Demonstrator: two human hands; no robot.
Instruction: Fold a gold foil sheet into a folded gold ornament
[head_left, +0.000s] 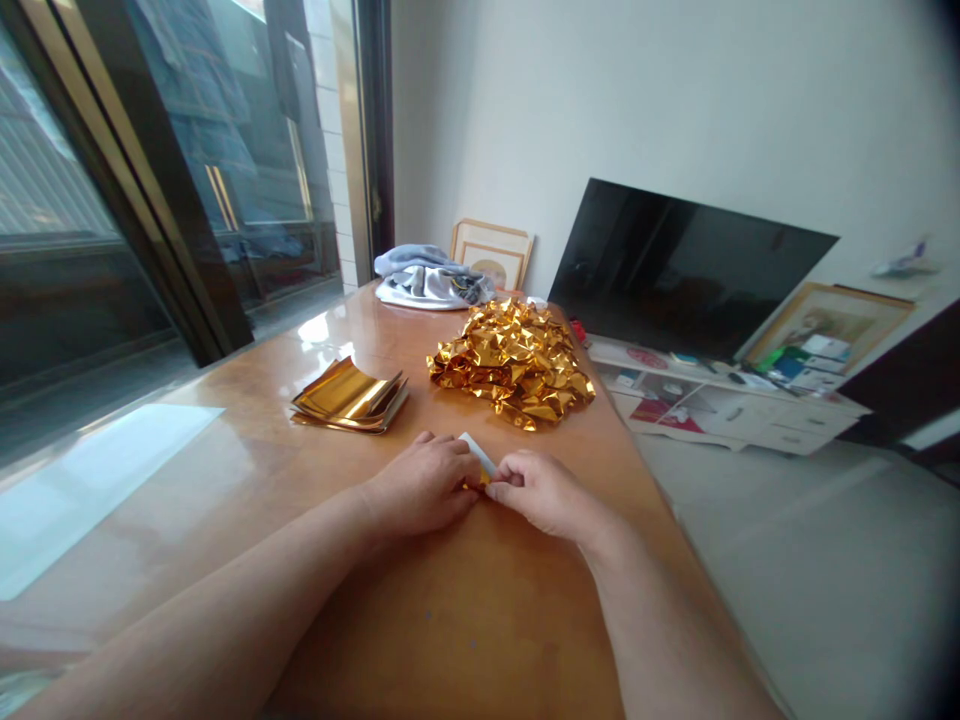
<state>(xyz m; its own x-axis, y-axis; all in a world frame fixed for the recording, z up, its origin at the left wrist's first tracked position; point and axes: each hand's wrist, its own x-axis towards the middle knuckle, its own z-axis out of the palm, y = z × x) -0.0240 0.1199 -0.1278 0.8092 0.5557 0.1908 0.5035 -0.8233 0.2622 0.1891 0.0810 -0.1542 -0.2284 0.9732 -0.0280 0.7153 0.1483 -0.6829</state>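
Both hands meet over one sheet of gold foil paper, whose pale back shows between them; most of it is hidden by the fingers. My left hand is closed on its left side, close to the tabletop. Thumb and bent fingers of my right hand pinch its near right edge. Beyond the left hand lies a stack of flat gold foil sheets, their edges curling up. A heap of folded gold foil pieces rises just past the right hand.
The glossy wooden table has its right edge close by my right forearm. Bundled cloth lies at the far end, before a leaning picture frame. A television stands on a low white cabinet. Glass doors are at left.
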